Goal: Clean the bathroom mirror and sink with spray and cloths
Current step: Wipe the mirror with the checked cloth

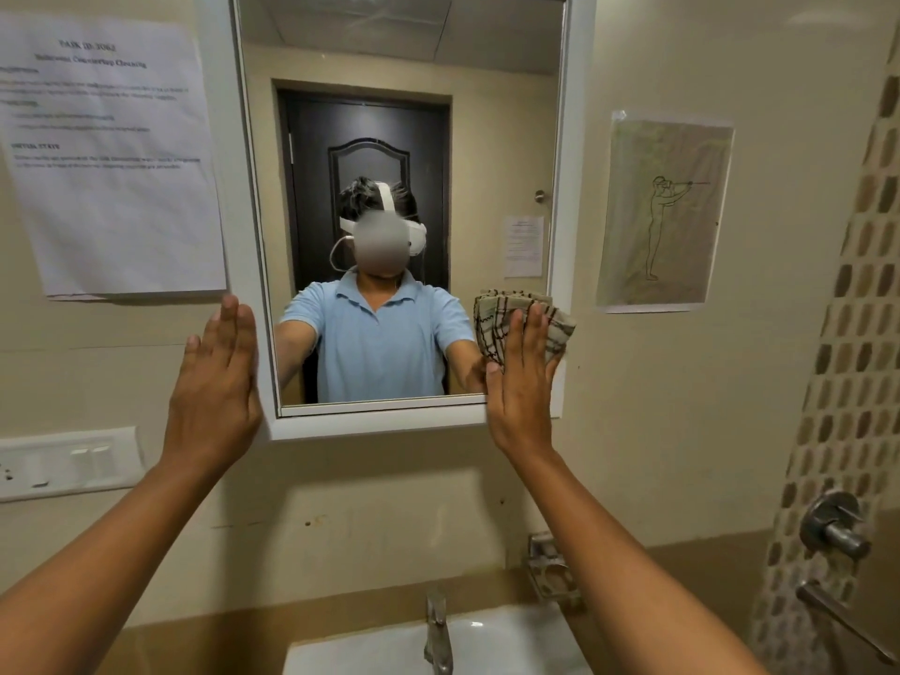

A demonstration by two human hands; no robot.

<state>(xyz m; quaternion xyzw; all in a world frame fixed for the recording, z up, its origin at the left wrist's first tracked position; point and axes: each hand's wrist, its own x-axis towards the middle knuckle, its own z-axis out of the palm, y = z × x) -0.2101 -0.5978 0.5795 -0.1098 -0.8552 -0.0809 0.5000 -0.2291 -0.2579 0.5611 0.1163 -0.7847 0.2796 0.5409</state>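
The checked cloth (523, 328) sat at the mirror's lower right corner, right of centre in the frame, pressed flat against the glass and spilling onto the white frame (577, 187) there. The right hand (518, 387) lay over it with fingers straight and spread, palm pushing rather than clutching, so its grip was open and pressing. Almost all of the mirror (389, 138) glass lay up and to the left of that hand. The pane's long axis ran vertically, top edge near the top of the frame. Any further wiping would probably have to travel leftward along the bottom edge or upward along the right side.

The left hand (219, 377) was flat too, fingers straight and together, resting against the left side of the white frame at lower left of the glass, holding nothing; it looked like a brace. It was well apart from the cloth, so the right hand was plainly the working one.

The white sink (496, 640) and its tap (437, 630) lay at the bottom centre, below both arms. No spray bottle was visible.
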